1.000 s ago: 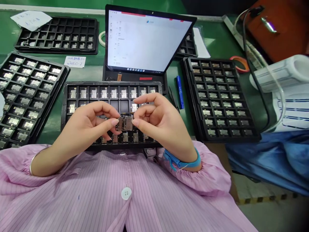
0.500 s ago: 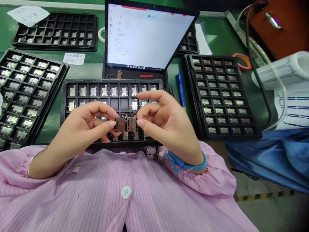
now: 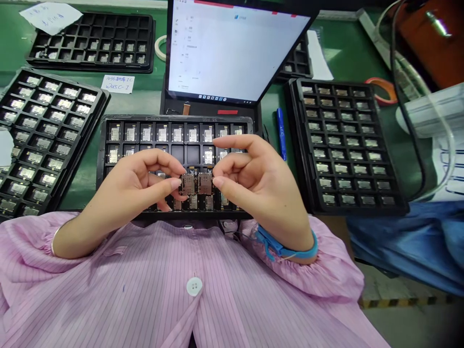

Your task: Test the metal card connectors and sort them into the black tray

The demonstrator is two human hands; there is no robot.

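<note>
My left hand point(image 3: 148, 181) pinches a small circuit board point(image 3: 188, 184) with a metal card slot between thumb and forefinger. A second, similar circuit board point(image 3: 205, 183) is pinched by my right hand point(image 3: 250, 176), its forefinger stretched out above. The two boards are side by side, upright, with their metal faces toward me; whether their edges touch I cannot tell. Both are held over a black compartment tray point(image 3: 174, 117) filled with similar boards. Two pockets point(image 3: 185, 153) in its second row hold nothing. My hands hide part of the lower rows.
Behind the tray stands an open laptop point(image 3: 228, 53). A full tray stack point(image 3: 348, 145) is at the right, another tray point(image 3: 47, 121) at the left, and a partly filled one point(image 3: 94, 41) at the back left. A blue marker point(image 3: 281, 134), orange tape roll point(image 3: 382, 92) and cable point(image 3: 402, 96) lie rightward.
The whole view has shifted, so everything appears slightly farther right and a little higher. Both hands keep the same pinch on the two boards, which stay side by side over the tray.
</note>
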